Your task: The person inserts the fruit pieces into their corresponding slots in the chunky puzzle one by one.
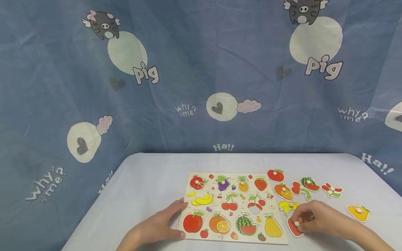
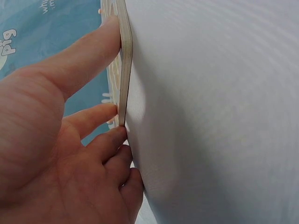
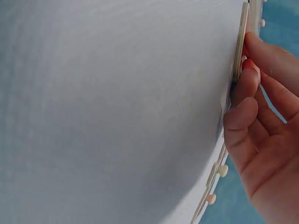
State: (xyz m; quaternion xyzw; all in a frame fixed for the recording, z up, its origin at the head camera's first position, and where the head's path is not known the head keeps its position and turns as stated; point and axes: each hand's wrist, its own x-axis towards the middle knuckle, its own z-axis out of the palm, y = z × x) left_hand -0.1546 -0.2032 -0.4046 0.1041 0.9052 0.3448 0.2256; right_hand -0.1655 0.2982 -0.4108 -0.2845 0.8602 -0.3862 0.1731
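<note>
A wooden fruit puzzle board (image 1: pixel 216 208) lies flat on the table. My left hand (image 1: pixel 160 223) rests at its left side, fingers spread; in the left wrist view the thumb (image 2: pixel 88 56) lies on the board's face beside its edge (image 2: pixel 125 70). Just off the board's right edge, my right hand (image 1: pixel 318 219) pinches a strawberry puzzle piece (image 1: pixel 293 228) near its knob. The piece is edge-on in the right wrist view, partly behind the fingers. Knobbed pomegranate (image 1: pixel 197 182), grape (image 1: pixel 222 183) and pineapple (image 1: pixel 243 184) pieces sit in the board's top row.
Loose knobbed pieces lie right of the board: apple (image 1: pixel 275 175), orange (image 1: pixel 283 191), banana (image 1: pixel 287 206), cherry (image 1: pixel 296 188), watermelon (image 1: pixel 310 184), a red-white-green one (image 1: pixel 332 190) and pear (image 1: pixel 358 213). Behind the white table (image 1: pixel 157 174) hangs a blue printed cloth (image 1: pixel 188 62).
</note>
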